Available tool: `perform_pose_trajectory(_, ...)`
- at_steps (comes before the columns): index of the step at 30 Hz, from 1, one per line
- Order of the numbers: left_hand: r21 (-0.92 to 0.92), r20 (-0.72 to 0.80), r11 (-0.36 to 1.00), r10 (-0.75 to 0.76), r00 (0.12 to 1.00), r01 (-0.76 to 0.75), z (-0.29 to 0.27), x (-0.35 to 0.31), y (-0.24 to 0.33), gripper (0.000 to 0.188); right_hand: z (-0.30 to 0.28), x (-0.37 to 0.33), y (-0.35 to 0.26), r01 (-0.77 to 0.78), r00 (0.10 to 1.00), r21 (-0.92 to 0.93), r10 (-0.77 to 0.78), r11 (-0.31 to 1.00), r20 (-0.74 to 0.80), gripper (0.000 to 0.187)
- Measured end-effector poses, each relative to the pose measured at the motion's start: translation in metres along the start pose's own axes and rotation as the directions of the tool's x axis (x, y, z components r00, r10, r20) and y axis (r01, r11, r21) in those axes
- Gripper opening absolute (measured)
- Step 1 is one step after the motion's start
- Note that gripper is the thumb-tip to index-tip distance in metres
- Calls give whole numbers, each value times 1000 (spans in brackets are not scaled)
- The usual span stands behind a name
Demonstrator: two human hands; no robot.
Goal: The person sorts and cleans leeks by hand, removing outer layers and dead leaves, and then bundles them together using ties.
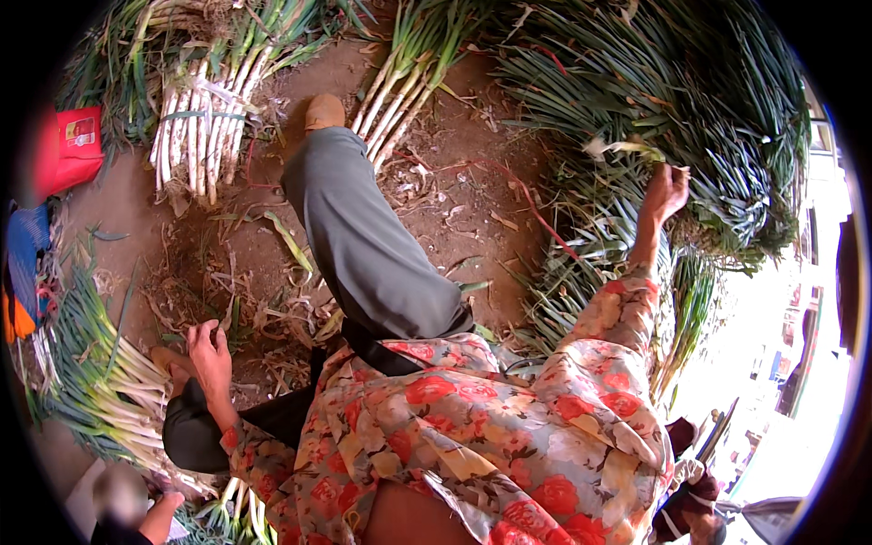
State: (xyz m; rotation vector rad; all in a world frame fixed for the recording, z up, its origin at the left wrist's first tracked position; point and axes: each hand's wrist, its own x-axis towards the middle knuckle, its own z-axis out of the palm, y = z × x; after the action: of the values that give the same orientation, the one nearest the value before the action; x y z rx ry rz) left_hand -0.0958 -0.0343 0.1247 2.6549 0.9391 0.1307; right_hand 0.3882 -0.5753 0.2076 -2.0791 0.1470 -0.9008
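We are looking down at two bare hands, and they are hanging well apart, one on the left and one on the right. The right hand (668, 191) is hovering by the big leek heap (654, 54) on the far right, and its fingers are curling in. A pale leaf (627, 146) is poking out to the left from the fingertips, over the green tops, but we cannot tell if the fingers are pinching it. The left hand (211, 363) is showing loose, parted fingers above the dirt floor (481, 241). Just left of it, the near left leeks (136, 391) are lying with their white ends pointing right. The left leg (195, 436) is bending close to that hand. The right leg (372, 236) is stretching far out in grey cloth, and it is ending in a brown shoe (324, 111). A flowery shirt (509, 418) is covering the body. On the far left, a white bundle (195, 154) is lying with a band going around it. A small bunch (395, 100) is lying just right of the shoe. A red string (522, 186) is running over the floor toward the heap. Dry scraps (272, 313) are lying between the left hand and the right leg. A red bag (80, 150) is sitting at the left edge. We are also seeing another person's hand (162, 518) in the near left corner.
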Motion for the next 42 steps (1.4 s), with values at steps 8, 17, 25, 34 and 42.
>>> perform_pose_trajectory(8, -52, 72, 993, 106, 992, -102, -3, 20, 25, 18, -94, 65, -55, 530, 846, -134, -534, 838, 3, 13)
perform_pose_trajectory(17, -66, 88, 990, 130, 988, -124, -3, 35, 46, 16, -129, 98, -213, -147, 975, 908, -97, 393, 199, 18)
perform_pose_trajectory(25, -96, 23, 991, 99, 995, -96, -7, 38, 54, 17, -135, 21, -250, -237, 967, 801, 209, 549, 144, 24)
perform_pose_trajectory(34, -113, 66, 987, 120, 991, -113, 2, 27, 46, 17, -85, -172, -4, -762, 270, -188, 569, 619, 777, 5)
perform_pose_trajectory(42, 21, 139, 996, 81, 987, -85, 2, 15, 31, 19, -64, -332, 131, 362, 274, -613, 548, 702, 790, 12)
